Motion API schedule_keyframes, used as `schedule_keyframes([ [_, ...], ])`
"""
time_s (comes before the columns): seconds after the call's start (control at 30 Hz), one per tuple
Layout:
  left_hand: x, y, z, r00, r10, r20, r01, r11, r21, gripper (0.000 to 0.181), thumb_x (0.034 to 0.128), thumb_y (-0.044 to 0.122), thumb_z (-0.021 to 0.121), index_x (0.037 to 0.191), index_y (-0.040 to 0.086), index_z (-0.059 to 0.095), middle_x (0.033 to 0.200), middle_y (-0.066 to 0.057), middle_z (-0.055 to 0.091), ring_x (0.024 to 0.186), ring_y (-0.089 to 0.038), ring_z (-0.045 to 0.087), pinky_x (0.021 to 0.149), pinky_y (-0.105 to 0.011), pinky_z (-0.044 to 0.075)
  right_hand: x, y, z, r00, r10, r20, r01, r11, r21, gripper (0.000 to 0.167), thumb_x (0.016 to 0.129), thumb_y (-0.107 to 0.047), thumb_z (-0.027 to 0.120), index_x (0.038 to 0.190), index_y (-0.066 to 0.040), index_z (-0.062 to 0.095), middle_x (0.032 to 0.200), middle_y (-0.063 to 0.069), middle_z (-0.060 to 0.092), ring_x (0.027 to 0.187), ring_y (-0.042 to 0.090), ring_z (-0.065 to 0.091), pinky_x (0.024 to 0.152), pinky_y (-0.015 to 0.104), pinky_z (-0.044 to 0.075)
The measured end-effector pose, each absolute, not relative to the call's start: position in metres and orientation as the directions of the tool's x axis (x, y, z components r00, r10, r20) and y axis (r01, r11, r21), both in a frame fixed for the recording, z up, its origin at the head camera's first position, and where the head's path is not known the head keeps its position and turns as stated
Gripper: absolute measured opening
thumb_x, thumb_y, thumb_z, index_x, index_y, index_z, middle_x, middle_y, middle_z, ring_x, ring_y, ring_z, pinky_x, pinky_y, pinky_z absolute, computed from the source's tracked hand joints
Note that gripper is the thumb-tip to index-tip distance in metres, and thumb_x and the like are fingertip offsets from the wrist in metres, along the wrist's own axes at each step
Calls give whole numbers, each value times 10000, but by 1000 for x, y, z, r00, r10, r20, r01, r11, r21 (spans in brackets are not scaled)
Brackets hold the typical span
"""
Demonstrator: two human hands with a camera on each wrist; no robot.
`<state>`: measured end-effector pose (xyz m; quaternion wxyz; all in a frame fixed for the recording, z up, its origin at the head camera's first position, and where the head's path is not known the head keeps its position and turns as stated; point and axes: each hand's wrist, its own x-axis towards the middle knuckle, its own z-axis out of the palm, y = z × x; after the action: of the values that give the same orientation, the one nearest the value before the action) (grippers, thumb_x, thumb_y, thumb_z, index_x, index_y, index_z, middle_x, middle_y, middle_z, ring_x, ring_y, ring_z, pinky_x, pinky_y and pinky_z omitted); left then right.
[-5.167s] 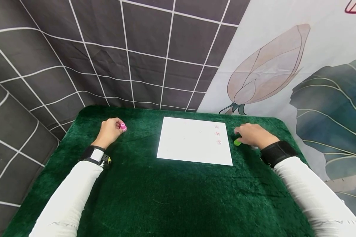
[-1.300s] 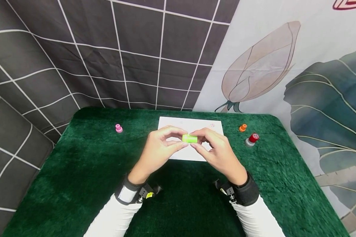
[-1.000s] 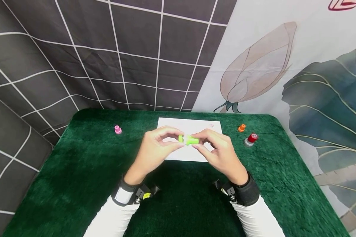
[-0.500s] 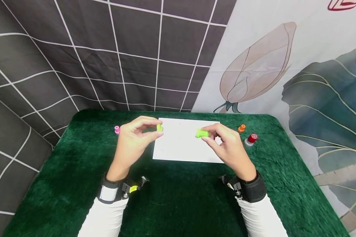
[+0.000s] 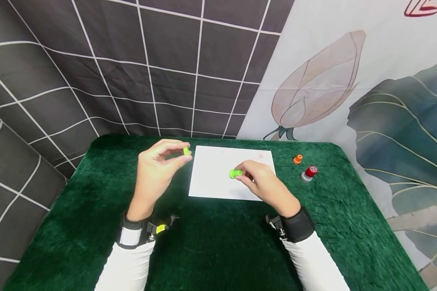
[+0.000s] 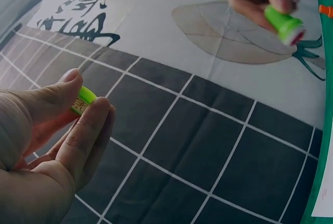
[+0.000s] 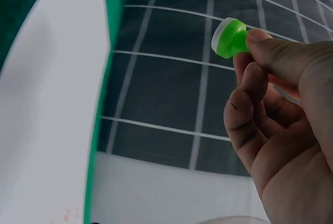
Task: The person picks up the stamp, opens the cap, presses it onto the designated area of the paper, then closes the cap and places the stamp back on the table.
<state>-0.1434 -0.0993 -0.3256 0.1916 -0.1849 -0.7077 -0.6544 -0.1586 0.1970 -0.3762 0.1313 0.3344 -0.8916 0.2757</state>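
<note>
My left hand [image 5: 153,167] pinches a small yellow-green cap [image 5: 186,150] between thumb and fingertips, left of the paper. In the left wrist view a patterned face shows on the cap [image 6: 83,100]. Over the white sheet of paper [image 5: 209,178], my right hand [image 5: 266,184] grips a bright green stamp [image 5: 234,173] by its narrow handle. The stamp [image 7: 230,38] has a pale rim around its wide end in the right wrist view. A reddish stamping face shows on it in the left wrist view. Faint red prints [image 5: 261,156] mark the paper's upper right.
An orange stamp [image 5: 298,159] and a red-topped stamp with a grey base [image 5: 309,173] stand right of the paper. Green plush cloth [image 5: 218,242] covers the table. A patterned curtain [image 5: 171,89] hangs along the back edge.
My hands have parted, pulling the cap off the green stamp. The left hand has moved left with the cap and now hides the pink stamp. The right hand has shifted left over the paper.
</note>
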Motion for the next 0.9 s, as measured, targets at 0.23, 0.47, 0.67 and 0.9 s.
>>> schedule_keyframes([
  [0.23, -145, -105, -325, -835, -20, 549, 547, 70, 834, 320, 793, -150, 800, 1103, -91, 748, 1108, -210, 734, 952, -127, 736, 895, -265, 607, -179, 184, -394, -773, -576, 266, -634, 681, -368, 106, 960, -134, 742, 1049, -81, 720, 861, -4, 663, 704, 92, 506, 623, 238, 467],
  [0.47, -147, -107, -326, -835, -33, 550, 546, 80, 834, 314, 795, -148, 800, 1099, -88, 748, 1107, -231, 723, 938, -122, 729, 895, -295, 608, -194, 169, -408, -722, -670, 175, -684, 650, -332, 41, 971, -89, 712, 997, -62, 696, 888, 29, 697, 744, 114, 557, 711, 318, 546],
  [0.67, -147, -107, -327, -845, -35, 534, 530, 82, 844, 306, 807, -130, 800, 1105, -83, 748, 1115, -211, 725, 937, -131, 723, 897, -303, 612, -199, 156, -413, -698, -712, 75, -700, 656, -282, 45, 980, -88, 696, 1013, -63, 681, 926, 47, 706, 792, 124, 594, 764, 328, 572],
  [0.9, -146, -105, -327, -852, -23, 522, 519, 88, 850, 304, 815, -107, 806, 1111, -73, 749, 1125, -195, 727, 949, -126, 721, 895, -278, 611, -202, 150, -414, -708, -706, -3, -692, 695, -196, 70, 984, -109, 702, 1030, -61, 681, 865, 34, 652, 744, 130, 535, 700, 300, 522],
])
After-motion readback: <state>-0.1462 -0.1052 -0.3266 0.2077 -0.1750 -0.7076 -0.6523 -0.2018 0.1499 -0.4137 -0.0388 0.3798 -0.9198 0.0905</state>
